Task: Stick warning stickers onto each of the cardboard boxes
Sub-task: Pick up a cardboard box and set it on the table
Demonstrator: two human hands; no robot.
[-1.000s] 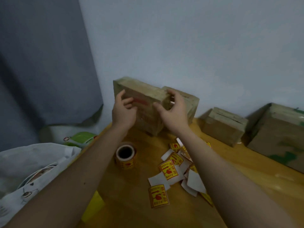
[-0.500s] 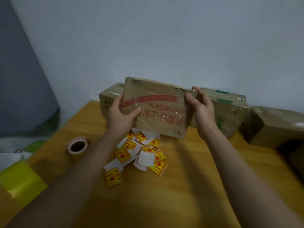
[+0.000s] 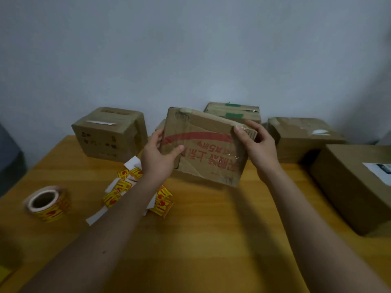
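Cardboard everywhere on a yellow wood table (image 3: 211,240), against a pale wall (image 3: 190,49).

Left to right: sticker roll (image 3: 47,203) lies near the table's left edge, yellow w/ red print, core facing up toward the camera. Next, loose warning stickers (image 3: 118,191) plus white backing bits scattered left of centre, partly under the left forearm. Behind them, at the back edge, a squat box (image 3: 110,134) w/ a white strip on top.

Centre: held box (image 3: 207,146), flat, taped, red arc and red print upside down to the viewer. It's tilted, near edge low, seemingly just off or barely on the table; can't tell which. Left hand (image 3: 158,157) grips its left edge, thumb on the front face, fingers wrapped behind. Right hand (image 3: 260,144) clamps the top right corner, thumb on front, fingers curled over the edge.

Behind it at the back edge, a box w/ green tape (image 3: 232,112). Right of that a wide low box (image 3: 304,136) w/ a white patch, then a big box (image 3: 355,185) w/ a white label at the right edge.

Vs 0.5 s ago: the grip is much the same, but the view has swung right, so the roll and stickers sit further left in frame and the big box has come into sight. 1 s ago the hands were only reaching for this box as it stood against the wall.
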